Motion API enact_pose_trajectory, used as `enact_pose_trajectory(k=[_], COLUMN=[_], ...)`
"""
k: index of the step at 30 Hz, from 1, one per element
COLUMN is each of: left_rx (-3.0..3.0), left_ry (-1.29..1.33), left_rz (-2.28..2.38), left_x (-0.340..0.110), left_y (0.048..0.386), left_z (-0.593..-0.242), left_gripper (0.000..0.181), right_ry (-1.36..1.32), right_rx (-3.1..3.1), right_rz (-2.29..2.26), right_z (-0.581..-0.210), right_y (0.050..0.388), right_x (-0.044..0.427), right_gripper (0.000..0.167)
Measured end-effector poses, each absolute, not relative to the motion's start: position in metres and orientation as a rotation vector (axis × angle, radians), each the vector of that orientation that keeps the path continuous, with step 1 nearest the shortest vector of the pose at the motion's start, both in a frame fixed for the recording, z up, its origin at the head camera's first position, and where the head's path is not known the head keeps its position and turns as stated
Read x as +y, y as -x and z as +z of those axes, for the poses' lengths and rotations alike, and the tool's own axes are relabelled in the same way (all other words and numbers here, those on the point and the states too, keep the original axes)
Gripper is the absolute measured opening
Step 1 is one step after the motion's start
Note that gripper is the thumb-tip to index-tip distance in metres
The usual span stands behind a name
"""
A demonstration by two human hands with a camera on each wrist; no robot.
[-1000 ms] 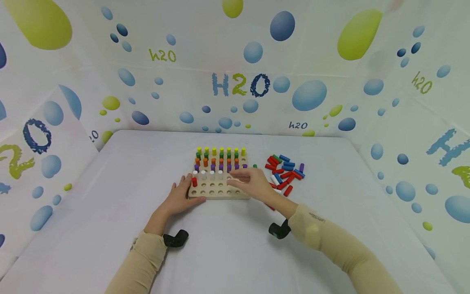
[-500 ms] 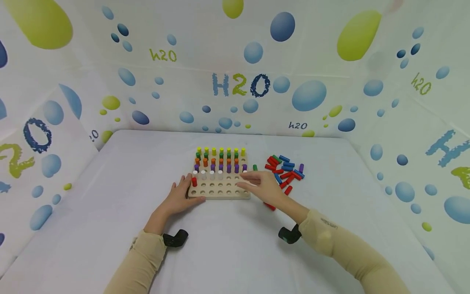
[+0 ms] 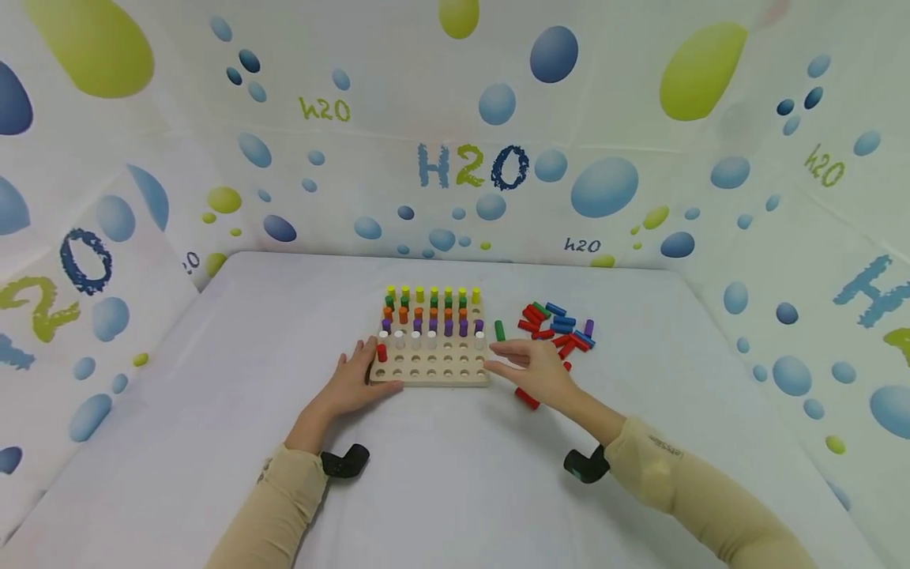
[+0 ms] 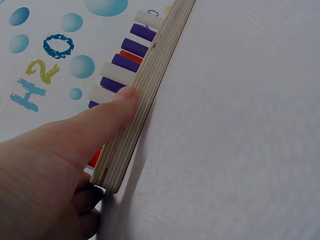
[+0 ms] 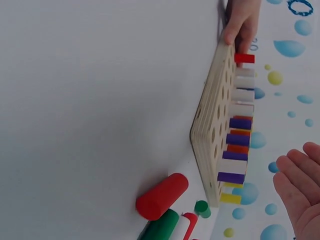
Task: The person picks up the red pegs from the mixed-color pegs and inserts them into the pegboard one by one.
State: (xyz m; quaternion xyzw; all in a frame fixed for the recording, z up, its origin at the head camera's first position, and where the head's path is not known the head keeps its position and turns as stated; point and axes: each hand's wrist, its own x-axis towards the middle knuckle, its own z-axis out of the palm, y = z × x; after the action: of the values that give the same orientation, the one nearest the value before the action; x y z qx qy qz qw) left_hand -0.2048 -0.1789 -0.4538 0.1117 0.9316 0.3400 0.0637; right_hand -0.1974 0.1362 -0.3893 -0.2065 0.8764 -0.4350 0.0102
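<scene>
A wooden pegboard carries rows of yellow, green, orange, purple and white pegs, plus one red peg at the left. My left hand grips its near left corner, thumb along the front edge and fingers down the left side. Just off the board's right edge is my right hand, holding nothing, its fingers extended and thumb apart. Near its fingertips a white peg stands at the right end of the white row. Bare holes separate it from the other white pegs.
Loose red, blue, green and purple pegs lie right of the board, partly hidden by my right hand. A green peg is close to the board's right edge. Nearer me, red pegs lie on the white tablecloth. A patterned sheet hangs behind.
My right hand has drawn back to the right from over the board, uncovering the white peg at the row's right end. My left hand stays on the corner. The head view shifts slightly.
</scene>
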Motion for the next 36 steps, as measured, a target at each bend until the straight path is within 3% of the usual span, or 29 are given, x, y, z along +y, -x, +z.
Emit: enact_pose_trajectory(k=[36], left_rx=[2.830], left_ry=[-0.331], left_rz=[1.031], left_x=[-0.180], left_y=[0.205], left_z=[-0.458], left_gripper=[0.100], right_ry=[0.571], right_rx=[2.721], right_rz=[-1.398], right_z=[-0.403], right_y=[0.195], right_x=[0.176], right_gripper=[0.043])
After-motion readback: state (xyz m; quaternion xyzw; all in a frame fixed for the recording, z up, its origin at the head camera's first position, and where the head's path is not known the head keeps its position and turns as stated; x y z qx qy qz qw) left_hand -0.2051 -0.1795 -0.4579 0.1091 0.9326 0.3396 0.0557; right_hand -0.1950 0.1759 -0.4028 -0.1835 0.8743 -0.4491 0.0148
